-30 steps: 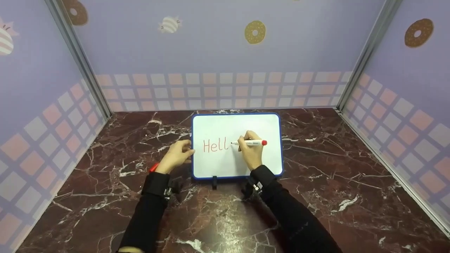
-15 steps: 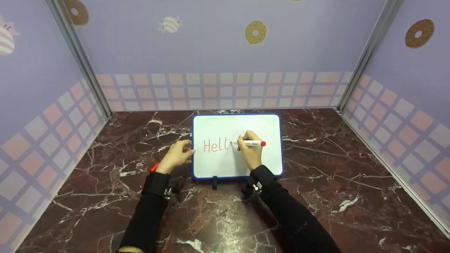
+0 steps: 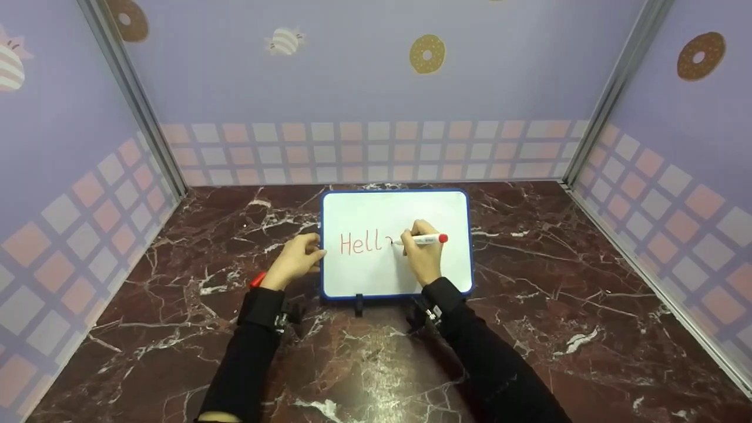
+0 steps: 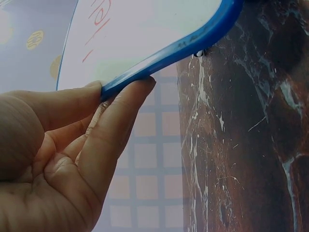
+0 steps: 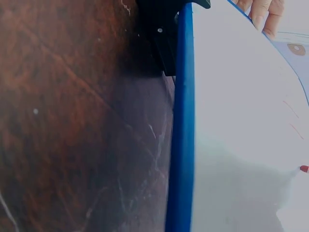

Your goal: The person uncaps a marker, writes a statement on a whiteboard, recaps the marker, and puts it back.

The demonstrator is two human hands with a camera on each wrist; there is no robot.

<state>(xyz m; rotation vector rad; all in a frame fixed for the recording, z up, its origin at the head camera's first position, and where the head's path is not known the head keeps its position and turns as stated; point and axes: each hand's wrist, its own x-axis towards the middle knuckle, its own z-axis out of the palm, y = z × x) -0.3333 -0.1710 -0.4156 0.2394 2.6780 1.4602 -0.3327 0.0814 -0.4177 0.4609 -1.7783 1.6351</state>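
A blue-framed whiteboard [image 3: 364,276] stands on the table, leaning back on small black feet [image 3: 359,305]. Red letters [image 3: 360,242] on it read "Hell", followed by a short curved stroke. My right hand [image 3: 424,255] grips a white marker [image 3: 427,239] with a red end, its tip at that stroke. Only the red marker tip [image 5: 304,168] shows in the right wrist view. At the board's left edge, my left hand [image 3: 294,260] pinches the blue frame [image 4: 169,54] between thumb and fingers, seen close up in the left wrist view.
A red object [image 3: 257,279] lies partly hidden behind my left wrist; its kind cannot be told. Dark red marbled tabletop [image 3: 564,264] surrounds the board. Lilac patterned panels [image 3: 364,76] with metal corner posts [image 3: 614,88] enclose the back and sides.
My right hand and the marker have shifted slightly right, and a curved red stroke has appeared after "Hell". My left hand has stayed on the board's edge.
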